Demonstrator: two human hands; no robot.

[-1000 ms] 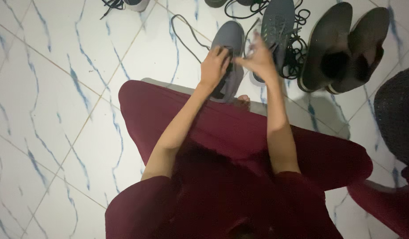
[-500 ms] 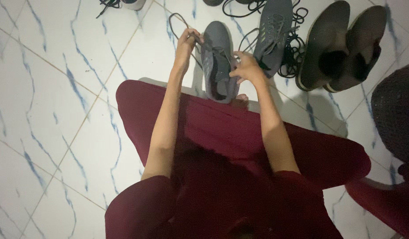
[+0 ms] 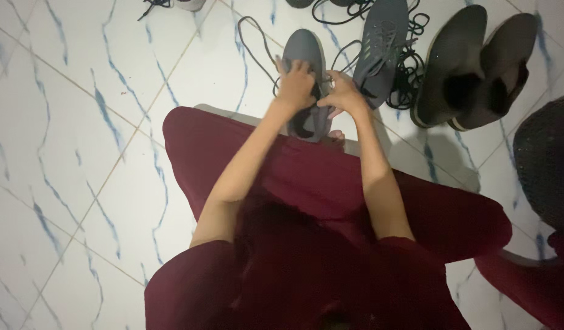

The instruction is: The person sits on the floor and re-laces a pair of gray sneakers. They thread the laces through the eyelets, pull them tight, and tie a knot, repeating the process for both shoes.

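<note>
A grey sneaker [image 3: 304,52] lies on the white tiled floor just past my knees, toe pointing away. My left hand [image 3: 296,85] rests on top of its lacing area, fingers closed around the dark lace. My right hand [image 3: 342,95] grips the shoe's right side near the opening. A loose loop of dark shoelace [image 3: 252,43] trails off to the shoe's left. A second grey sneaker [image 3: 380,43] stands beside it on the right, with its tangled laces [image 3: 410,67]. My dark red garment covers my legs below.
A pair of dark brown shoes [image 3: 477,67] stands at the upper right. More laces and shoe tips [image 3: 166,5] show along the top edge. A dark mesh object [image 3: 548,159] sits at the right edge. White marble-patterned tiles [image 3: 80,153] spread to the left.
My left hand, which had pulled the lace out toward the upper left, has come back onto the sneaker's top. My right hand stays at the shoe's side.
</note>
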